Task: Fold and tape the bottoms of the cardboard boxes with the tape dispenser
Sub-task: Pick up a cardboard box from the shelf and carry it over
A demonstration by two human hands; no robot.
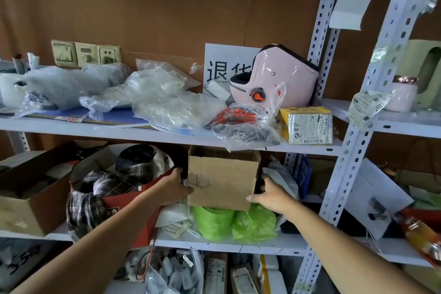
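While shelf clutter crowds it, both hands grip the cardboard box (223, 179).

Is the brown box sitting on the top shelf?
No, the cardboard box is on the lower shelf, atop a green roll, held by both hands.

Stockroom: metal shelving (324, 31) crammed with bagged goods (167, 100) (labelled parcels (307, 126)).

cardboard box (223, 180) | brown, open-topped, upright | middle shelf, atop green rolls, label torn off front
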